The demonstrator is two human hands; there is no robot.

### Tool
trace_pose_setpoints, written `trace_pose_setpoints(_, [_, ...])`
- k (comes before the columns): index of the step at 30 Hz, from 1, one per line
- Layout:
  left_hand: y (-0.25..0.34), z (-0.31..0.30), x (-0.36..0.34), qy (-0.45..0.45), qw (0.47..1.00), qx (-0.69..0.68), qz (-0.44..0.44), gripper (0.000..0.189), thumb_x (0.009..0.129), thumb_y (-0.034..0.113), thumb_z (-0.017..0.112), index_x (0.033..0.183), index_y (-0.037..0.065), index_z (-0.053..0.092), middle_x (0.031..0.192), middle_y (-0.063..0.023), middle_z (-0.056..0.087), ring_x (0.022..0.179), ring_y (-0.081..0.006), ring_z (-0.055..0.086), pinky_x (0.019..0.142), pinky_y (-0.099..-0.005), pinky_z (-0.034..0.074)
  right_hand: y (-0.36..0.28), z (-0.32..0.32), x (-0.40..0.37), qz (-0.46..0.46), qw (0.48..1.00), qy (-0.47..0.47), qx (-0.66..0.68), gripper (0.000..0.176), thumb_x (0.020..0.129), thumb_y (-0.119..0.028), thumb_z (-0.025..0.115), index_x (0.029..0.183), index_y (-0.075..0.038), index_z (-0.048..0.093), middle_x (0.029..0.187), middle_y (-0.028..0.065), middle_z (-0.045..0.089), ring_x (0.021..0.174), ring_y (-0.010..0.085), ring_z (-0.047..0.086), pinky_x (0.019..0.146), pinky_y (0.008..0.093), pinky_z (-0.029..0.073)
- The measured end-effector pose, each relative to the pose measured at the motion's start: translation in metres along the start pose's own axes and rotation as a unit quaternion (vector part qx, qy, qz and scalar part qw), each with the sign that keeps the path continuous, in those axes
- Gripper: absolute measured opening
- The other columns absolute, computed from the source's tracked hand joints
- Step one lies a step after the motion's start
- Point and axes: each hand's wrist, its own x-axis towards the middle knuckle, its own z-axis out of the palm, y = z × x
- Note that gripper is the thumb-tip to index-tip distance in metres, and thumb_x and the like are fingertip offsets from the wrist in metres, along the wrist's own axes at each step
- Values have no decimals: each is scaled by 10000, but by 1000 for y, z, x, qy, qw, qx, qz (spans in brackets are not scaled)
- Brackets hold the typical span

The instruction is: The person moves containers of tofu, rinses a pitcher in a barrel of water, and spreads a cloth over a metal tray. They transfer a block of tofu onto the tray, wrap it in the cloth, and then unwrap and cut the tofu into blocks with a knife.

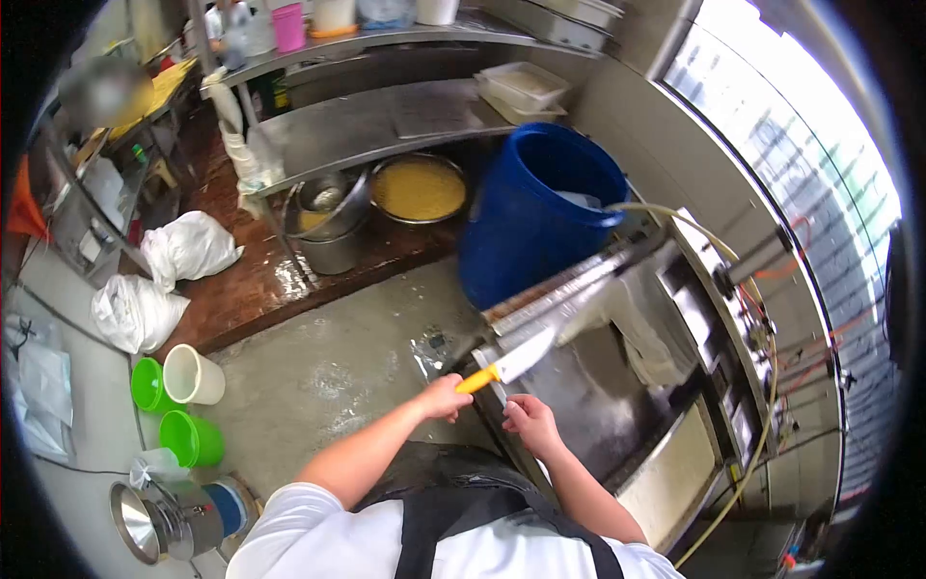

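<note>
Knife (521, 359) with a yellow handle, just at 4 o'clock from the middle of the view, blade pointing up toward 2 o'clock over the near corner of a steel machine (617, 396); the left hand (444, 398) is wrapped tight round the handle, fingers pressed together in a fist; the right hand (531, 423) sits just at 4 o'clock of it, close but apart, fingers bent and drawn together on the machine's edge; whether it pinches anything I cannot tell.

A blue barrel (526, 227) stands on the floor at 12 o'clock of the knife, near the machine's far end; a pale hose (767, 405) runs along the machine's side at 3 o'clock. Farther toward 12 o'clock a steel tabletop (367, 125) carries white trays (526, 85); beneath it lie a round pan (420, 188) of yellow stuff and, just at 9 o'clock of that, a metal pot (328, 217). A pink container (288, 26) stands on the shelf (405, 39) above.

At 9 o'clock of the hands, well apart, a white cup (193, 374) lies beside two green cups (147, 384) (191, 439); two white bags (193, 246) (135, 311) lie at 11 o'clock of them; a steel funnel (140, 521) sits at 7 o'clock of the view. Another person (96, 92) is at 10 o'clock, far off and blurred.
</note>
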Motion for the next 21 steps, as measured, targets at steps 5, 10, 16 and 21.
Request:
trace_pose_setpoints(5, [36, -101, -63, 23, 999, -30, 23, 300, 988, 212, 714, 1164, 19, 567, 745, -8, 568, 556, -114, 581, 511, -329, 560, -53, 45, 29, -57, 986, -83, -135, 289, 1037, -254, 641, 1137, 11, 702, 906, 51, 710, 829, 131, 698, 756, 308, 563])
trace_pose_setpoints(10, [56, -188, -73, 95, 952, -276, 94, 287, 1010, 184, 696, 1211, 45, 546, 785, 7, 539, 613, -88, 545, 586, -335, 576, -89, 74, 46, -80, 924, -216, -307, 331, 1012, -365, 664, 1156, -76, 735, 1031, 158, 767, 970, 298, 739, 882, 401, 563])
trace_pose_setpoints(16, [84, -248, -29, 169, 921, -336, 97, 209, 1013, 241, 678, 1148, 102, 597, 800, -2, 599, 572, -104, 511, 615, -373, 552, -95, 76, 150, -110, 907, -201, -353, 402, 1003, -402, 665, 1228, -72, 710, 1077, 158, 768, 1020, 323, 730, 901, 413, 560])
trace_pose_setpoints(21, [80, -330, -1, 210, 894, -384, 94, 162, 1022, 261, 666, 1049, 117, 598, 767, -5, 601, 537, -109, 487, 589, -367, 501, -114, 87, 283, -170, 893, -205, -363, 413, 977, -420, 651, 1198, -76, 712, 1077, 209, 754, 1023, 410, 712, 907, 489, 555])
